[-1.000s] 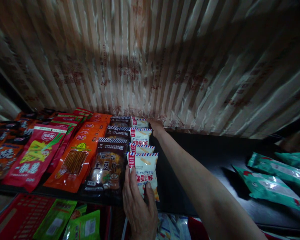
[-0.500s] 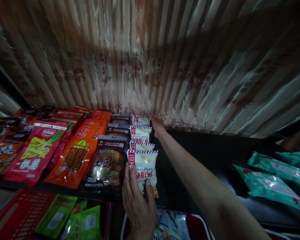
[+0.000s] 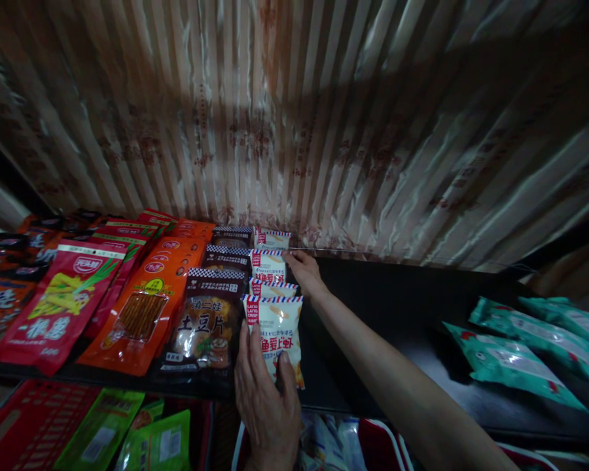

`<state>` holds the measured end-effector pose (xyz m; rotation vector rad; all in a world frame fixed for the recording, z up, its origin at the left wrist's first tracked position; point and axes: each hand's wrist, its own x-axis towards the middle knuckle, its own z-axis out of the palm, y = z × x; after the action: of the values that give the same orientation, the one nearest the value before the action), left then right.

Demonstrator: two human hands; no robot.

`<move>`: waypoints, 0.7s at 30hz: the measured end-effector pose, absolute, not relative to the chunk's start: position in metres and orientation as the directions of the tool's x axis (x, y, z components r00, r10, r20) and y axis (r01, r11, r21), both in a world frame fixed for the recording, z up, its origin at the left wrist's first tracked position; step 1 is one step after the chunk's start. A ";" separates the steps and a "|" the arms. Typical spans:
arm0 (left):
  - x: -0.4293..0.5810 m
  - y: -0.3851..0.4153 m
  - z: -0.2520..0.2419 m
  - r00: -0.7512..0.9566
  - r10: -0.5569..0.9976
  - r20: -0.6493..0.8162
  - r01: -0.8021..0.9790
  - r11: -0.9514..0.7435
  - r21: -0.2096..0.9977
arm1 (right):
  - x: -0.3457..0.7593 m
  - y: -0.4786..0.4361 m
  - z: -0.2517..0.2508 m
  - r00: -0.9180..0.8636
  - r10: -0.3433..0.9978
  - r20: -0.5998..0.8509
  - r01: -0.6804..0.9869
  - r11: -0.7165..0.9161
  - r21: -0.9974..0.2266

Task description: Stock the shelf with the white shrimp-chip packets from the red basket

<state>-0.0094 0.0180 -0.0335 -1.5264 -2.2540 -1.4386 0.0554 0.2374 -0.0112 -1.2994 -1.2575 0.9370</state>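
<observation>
Left hand (image 3: pixel 269 405): spread open against front white bag (image 3: pixel 277 327), which stands at its 12 o'clock.
Right hand (image 3: pixel 304 271): 2nd-rearmost white bag (image 3: pixel 267 269) at 9 o'clock; grip cannot be determined.

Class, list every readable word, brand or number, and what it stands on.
"LANG LANG CRISP": front white packet
"滇二娃": front brown packet
"土豆片": same brown packet
"一根", then an unclear character: front pink packet
"烧", after an unclear character: leftmost front packet
Too small or blurred: other print, as on the orange packets, green packets and wall sheeting; no numbers legible.
</observation>
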 end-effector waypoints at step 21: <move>-0.012 0.021 -0.034 -0.481 0.716 0.506 0.744 0.029 0.667 | 0.052 0.209 0.001 0.159 0.987 0.032 0.115 0.014 -0.993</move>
<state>-0.0118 0.0205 -0.0341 -1.5838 -2.2318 -1.4804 0.0517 0.2094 0.0008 -1.3463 -1.1807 1.0161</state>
